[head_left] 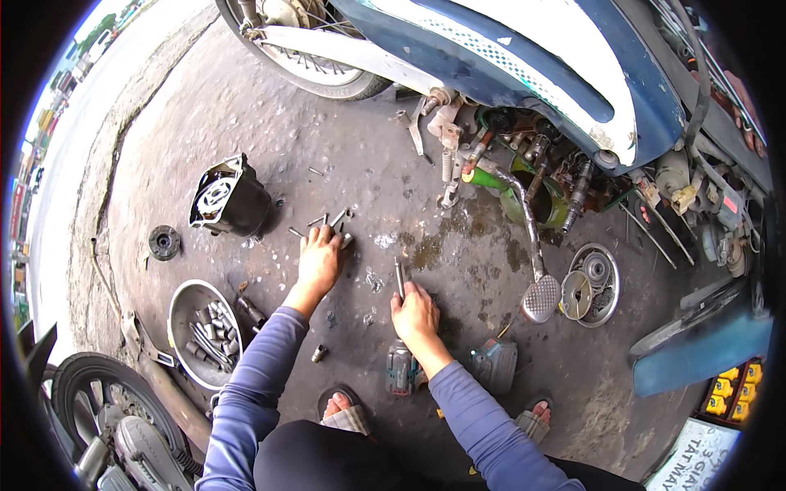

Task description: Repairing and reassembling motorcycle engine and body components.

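Engine cover (229, 199) already off and lying on the concrete — just right of it, the left hand (318, 260) spreads loosely over scattered bolts (327, 222), gripping none. Right hand (415, 311), further right, pinches a long bolt (399, 277) (upright). Most bolts remain ungathered.

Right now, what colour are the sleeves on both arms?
Both sleeves are plain blue-purple, clearest in the head view.

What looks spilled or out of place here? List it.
A dark wet stain spreads over the concrete under the opened engine. Loose bolts lie scattered by the left hand, not in the metal bowl.
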Available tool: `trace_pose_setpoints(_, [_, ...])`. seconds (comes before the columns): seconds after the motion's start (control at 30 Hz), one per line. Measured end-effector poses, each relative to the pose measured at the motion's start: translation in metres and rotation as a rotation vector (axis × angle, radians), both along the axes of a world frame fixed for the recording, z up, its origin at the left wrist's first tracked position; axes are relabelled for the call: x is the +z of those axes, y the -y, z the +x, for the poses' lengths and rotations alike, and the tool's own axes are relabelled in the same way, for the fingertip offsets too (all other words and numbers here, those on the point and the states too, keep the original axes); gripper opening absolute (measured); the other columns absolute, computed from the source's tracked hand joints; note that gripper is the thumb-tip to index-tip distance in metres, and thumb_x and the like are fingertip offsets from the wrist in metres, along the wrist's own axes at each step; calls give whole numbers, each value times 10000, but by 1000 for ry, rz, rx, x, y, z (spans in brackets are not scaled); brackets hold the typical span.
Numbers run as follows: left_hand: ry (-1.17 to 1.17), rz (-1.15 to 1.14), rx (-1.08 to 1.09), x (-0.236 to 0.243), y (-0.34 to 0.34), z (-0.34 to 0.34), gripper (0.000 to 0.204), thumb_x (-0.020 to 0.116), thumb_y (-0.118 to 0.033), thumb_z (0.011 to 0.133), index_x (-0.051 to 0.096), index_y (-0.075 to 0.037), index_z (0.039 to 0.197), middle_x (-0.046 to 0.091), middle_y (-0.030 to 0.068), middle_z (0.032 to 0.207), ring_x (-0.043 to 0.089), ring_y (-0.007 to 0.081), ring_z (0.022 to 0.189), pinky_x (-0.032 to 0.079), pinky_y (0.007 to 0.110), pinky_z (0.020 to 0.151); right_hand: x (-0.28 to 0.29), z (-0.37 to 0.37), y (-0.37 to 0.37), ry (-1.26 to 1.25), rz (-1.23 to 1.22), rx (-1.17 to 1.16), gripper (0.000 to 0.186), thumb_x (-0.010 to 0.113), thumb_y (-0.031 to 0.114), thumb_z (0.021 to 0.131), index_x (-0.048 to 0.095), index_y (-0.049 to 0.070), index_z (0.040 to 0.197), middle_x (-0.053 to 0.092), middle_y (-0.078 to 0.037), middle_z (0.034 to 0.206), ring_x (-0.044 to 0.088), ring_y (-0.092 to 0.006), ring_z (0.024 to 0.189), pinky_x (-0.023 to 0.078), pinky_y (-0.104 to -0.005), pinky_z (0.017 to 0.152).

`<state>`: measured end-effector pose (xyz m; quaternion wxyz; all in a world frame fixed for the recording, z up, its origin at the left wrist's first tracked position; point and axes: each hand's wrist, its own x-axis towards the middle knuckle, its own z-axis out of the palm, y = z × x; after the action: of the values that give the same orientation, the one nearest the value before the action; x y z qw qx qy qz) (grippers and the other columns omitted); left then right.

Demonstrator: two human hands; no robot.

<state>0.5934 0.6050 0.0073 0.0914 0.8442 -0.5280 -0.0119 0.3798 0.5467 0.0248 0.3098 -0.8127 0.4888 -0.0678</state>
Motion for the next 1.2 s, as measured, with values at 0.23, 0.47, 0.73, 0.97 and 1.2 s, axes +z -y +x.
trace_pose_setpoints(0.23, [-905,-460,78,39,15,-21,180,703,-66,866,613,5,1004,641,47,747,578,87,676,471,244,626,91,14,23,1037,-217,81,165,578,108,952,513,-12,1045,647,-187,788,653,-389,677,493,-426,570])
trace_pose_setpoints(0.47, [-885,-372,69,55,27,-11,193,720,-87,868,594,14,975,614,-14,720,528,40,682,451,237,625,63,-14,23,337,185,-127,147,543,181,978,533,36,995,606,-166,630,637,-388,601,487,-461,549])
trace_pose_setpoints(0.73, [-1513,-596,284,45,-4,-9,188,643,-5,845,561,-56,1006,676,64,870,630,125,766,525,264,685,77,-17,23,621,75,-66,149,526,180,990,528,31,997,594,-184,666,630,-391,649,467,-428,584])
trace_pose_setpoints(0.97, [-678,82,-65,48,-121,-64,216,670,-112,743,602,6,910,618,158,852,647,301,801,511,394,700,46,-70,8,216,264,170,193,537,194,941,537,7,989,637,-260,784,622,-476,815,486,-532,710])
trace_pose_setpoints(1.2, [-234,625,-324,15,-138,-65,221,682,-288,813,694,-124,960,647,83,1054,597,284,1084,469,435,905,9,-90,-3,328,942,-77,205,505,220,995,536,26,937,658,-96,839,669,-213,750,534,-346,659])
